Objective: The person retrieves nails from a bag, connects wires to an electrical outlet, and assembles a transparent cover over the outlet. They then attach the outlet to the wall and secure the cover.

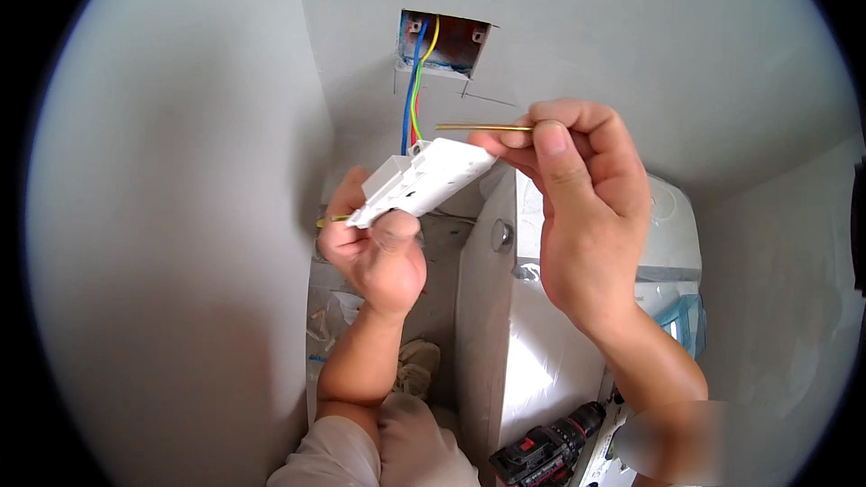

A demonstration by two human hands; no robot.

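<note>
Right hand (591, 185) nearest, raised right of centre: thumb and index finger pinching one end of a slender brass-coloured rod (478, 127), other fingers curled, one tip at the far right corner of a white electrical wall plate (437, 171); touching or just apart, cannot tell. Rod near level, free end pointing left, just beyond the plate's far edge in view; probably gripped by its end to leave most of the length clear. Left hand (374, 261) lower, to the left: thumb on the plate's near edge, fingers folded behind, pinching it between.

Plate in mid-air below a recessed wall box (460, 47), long axis slanting from near left to far right. Broad face turned near and right, boxy back toward far left. Blue wire (410, 95), yellow-green wire (415, 108) and red wire (417, 129) running from box down to plate; likely held close to spare them a pull. Near right, cordless drill (546, 449) beside white boxy unit (492, 307), probably laid down to free both hands.
</note>
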